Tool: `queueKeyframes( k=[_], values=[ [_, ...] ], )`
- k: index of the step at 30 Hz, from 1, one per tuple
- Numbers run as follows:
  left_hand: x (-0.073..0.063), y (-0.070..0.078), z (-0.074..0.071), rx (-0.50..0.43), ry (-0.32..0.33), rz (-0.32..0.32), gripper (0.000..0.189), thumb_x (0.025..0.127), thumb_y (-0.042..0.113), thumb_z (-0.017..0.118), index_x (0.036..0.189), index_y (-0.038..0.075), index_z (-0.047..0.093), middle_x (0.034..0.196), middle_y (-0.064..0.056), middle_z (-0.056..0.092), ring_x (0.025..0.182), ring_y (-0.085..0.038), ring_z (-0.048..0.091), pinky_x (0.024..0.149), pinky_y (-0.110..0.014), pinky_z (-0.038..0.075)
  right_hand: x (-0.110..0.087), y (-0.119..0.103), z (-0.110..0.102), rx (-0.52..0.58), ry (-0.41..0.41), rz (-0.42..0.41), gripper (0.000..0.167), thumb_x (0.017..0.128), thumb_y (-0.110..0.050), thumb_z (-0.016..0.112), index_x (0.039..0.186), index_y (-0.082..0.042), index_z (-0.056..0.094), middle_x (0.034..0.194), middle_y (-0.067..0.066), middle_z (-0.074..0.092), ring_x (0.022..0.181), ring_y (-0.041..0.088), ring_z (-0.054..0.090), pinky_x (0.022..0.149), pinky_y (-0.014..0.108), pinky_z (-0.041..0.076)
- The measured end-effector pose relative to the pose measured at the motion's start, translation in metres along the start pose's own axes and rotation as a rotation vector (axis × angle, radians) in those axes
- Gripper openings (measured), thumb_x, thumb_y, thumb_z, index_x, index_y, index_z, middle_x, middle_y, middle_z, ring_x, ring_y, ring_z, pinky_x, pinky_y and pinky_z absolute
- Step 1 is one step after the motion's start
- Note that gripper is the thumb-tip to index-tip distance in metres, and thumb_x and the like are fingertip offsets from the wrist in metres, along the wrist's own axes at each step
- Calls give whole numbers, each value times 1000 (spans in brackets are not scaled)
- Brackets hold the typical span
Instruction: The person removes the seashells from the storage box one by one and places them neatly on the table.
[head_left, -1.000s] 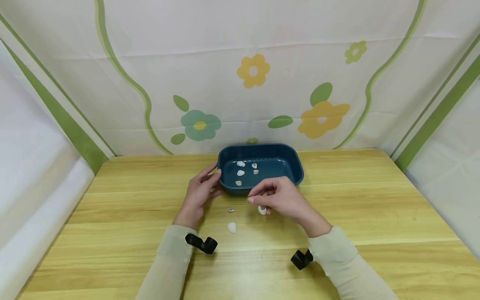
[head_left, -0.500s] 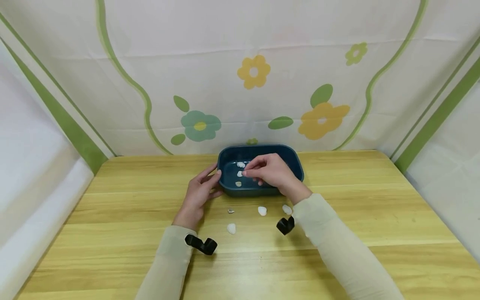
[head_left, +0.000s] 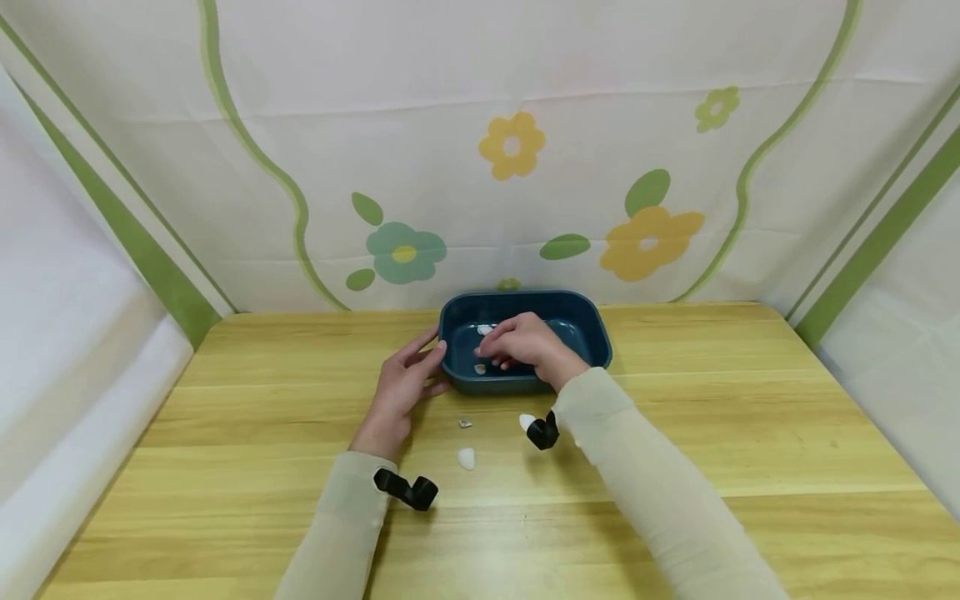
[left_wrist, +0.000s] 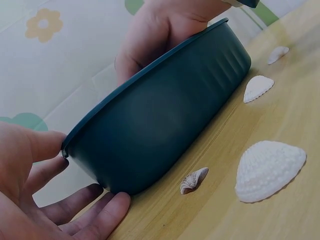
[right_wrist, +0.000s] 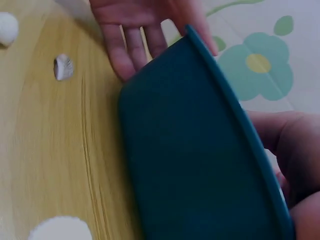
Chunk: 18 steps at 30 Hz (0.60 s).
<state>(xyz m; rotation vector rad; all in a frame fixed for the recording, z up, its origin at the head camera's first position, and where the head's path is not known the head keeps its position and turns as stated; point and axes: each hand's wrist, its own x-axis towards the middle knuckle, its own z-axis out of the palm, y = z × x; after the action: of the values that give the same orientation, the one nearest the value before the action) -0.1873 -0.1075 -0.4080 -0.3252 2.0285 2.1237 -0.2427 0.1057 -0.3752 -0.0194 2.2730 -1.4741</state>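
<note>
A dark blue-green plastic tray (head_left: 581,377) stands at the far side of the table. At its left end my left hand (head_left: 403,382) rests against it: the thumb touches the rim, and the fairly straight, spread fingers lie on the outer wall. My right hand (head_left: 525,343) reaches inside with bent fingers, low over the tray's left half; anything between its fingertips is hidden. White seashells, one near the back (head_left: 484,330), and a tan seashell (head_left: 480,368) show inside; the hand covers the other part. Both wrist views show mainly the tray's outer wall.
In front of the tray lie a small striped seashell (left_wrist: 193,181), a large white seashell (left_wrist: 270,171), another white seashell (left_wrist: 258,89) and a farther one (left_wrist: 278,55). A flowered cloth (head_left: 510,200) hangs right behind the tray. Each sleeve carries a black camera mount (head_left: 542,432).
My right hand has moved from the front of the tray over its rim and down to the seashells inside. Its sleeve now hides one table seashell. My left hand stays against the tray.
</note>
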Motion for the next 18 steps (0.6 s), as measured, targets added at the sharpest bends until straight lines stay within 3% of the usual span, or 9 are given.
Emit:
queueKeyframes(
  k=[9, 18],
  values=[
    [-1, 0, 0, 2, -9, 7, 45, 109, 37, 66, 154, 34, 61, 150, -10, 64, 113, -20, 69, 98, -37, 64, 5, -1, 4, -132, -24, 37, 12, 92, -14, 84, 101, -6, 85, 100, 7, 79, 77, 15, 70, 71, 25, 61],
    [-1, 0, 1, 6, 4, 3, 46, 109, 37, 66, 154, 34, 61, 150, -9, 64, 116, -21, 68, 98, -36, 64, 6, -3, 7, -222, -6, 36, 11, 92, -17, 86, 97, -8, 85, 107, 6, 79, 81, 17, 70, 75, 28, 60]
  ],
)
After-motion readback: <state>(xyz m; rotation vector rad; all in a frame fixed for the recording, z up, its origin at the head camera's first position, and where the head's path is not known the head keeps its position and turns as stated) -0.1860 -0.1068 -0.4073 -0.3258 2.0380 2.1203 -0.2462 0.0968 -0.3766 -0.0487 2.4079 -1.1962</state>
